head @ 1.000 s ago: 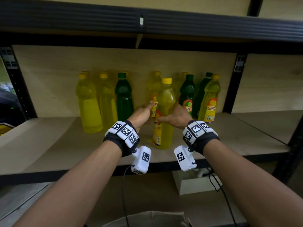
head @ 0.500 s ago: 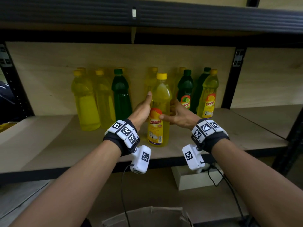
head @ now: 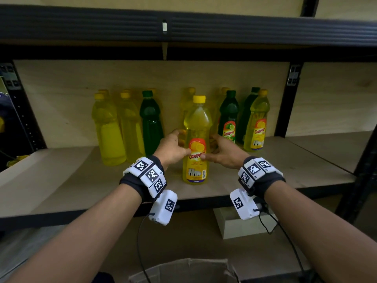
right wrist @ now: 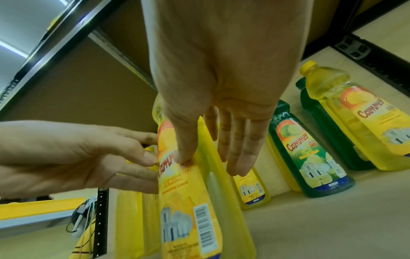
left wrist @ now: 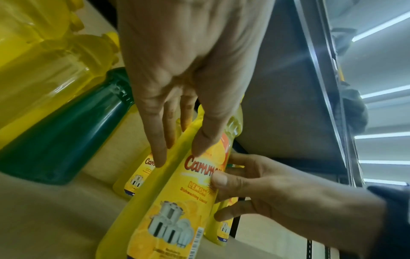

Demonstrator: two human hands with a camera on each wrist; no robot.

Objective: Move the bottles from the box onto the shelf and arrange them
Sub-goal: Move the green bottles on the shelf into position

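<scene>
A yellow Cammer lemon bottle [head: 196, 139] stands upright near the front of the wooden shelf [head: 61, 180], its label facing me. My left hand [head: 179, 146] is at its left side and my right hand [head: 214, 148] at its right. Both thumbs rest on the label. The left wrist view shows my left hand [left wrist: 177, 154] with straight fingers along the bottle [left wrist: 177, 201]. In the right wrist view, my right hand [right wrist: 210, 163] also has straight fingers, reaching past the bottle [right wrist: 188, 201]. The open cardboard box [head: 183, 270] sits below me.
Behind stand rows of bottles: yellow ones [head: 108, 131] and a green one [head: 151, 121] to the left, a green lime bottle [head: 228, 117] and a yellow one [head: 257, 123] to the right. A black upright [head: 285, 103] bounds the bay. The upper shelf beam [head: 183, 25] hangs overhead.
The front yellow bottle has been turned so its label faces forward. Both hands have loosened from a fuller hold to thumbs and straight fingers at its sides.
</scene>
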